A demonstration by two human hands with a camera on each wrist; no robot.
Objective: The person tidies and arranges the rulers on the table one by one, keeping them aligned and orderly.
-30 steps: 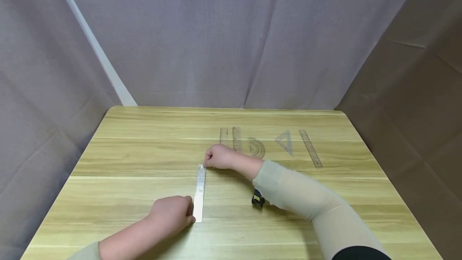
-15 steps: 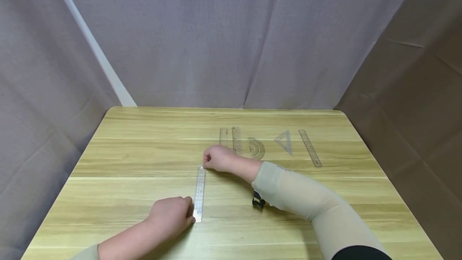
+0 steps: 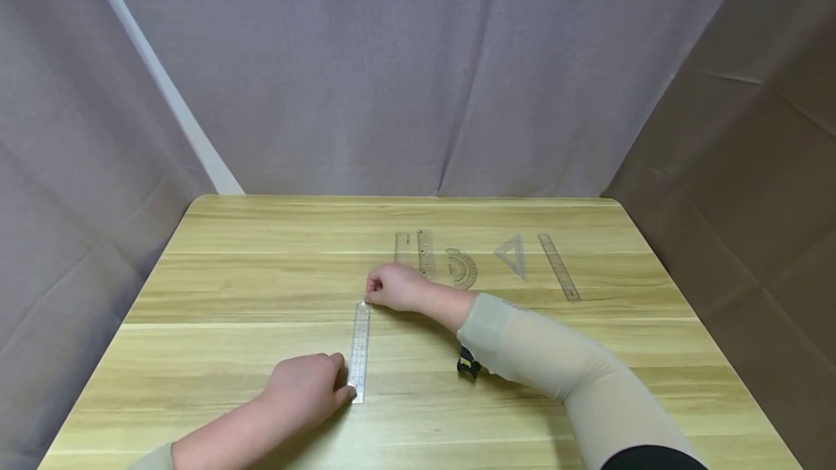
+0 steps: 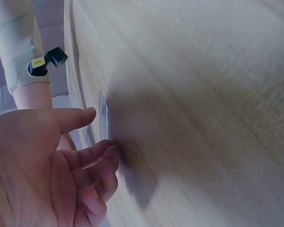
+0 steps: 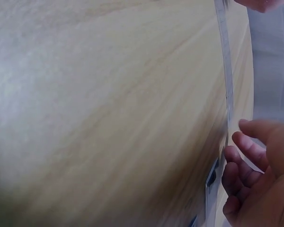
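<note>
A clear plastic ruler [image 3: 360,350] lies lengthwise on the wooden table [image 3: 228,281], running away from me. My left hand [image 3: 305,386] is at its near end, thumb and curled fingertips pinching that end; the left wrist view shows the ruler [image 4: 103,113] edge-on between thumb and fingers [image 4: 102,153]. My right hand [image 3: 392,287] pinches the far end, knuckles up. In the right wrist view the ruler [image 5: 225,71] runs down to my fingers [image 5: 241,144].
Behind the right hand lie two short clear rulers [image 3: 414,249], a protractor [image 3: 461,268], a set square [image 3: 512,255] and a long clear ruler [image 3: 558,267]. A small black and yellow clip [image 3: 466,363] sits under the right forearm. Grey and brown curtains close in the table.
The ruler, tilted and glaring white a second ago, now lies flat and see-through on the table. Both hands have stayed at its ends, barely shifting.
</note>
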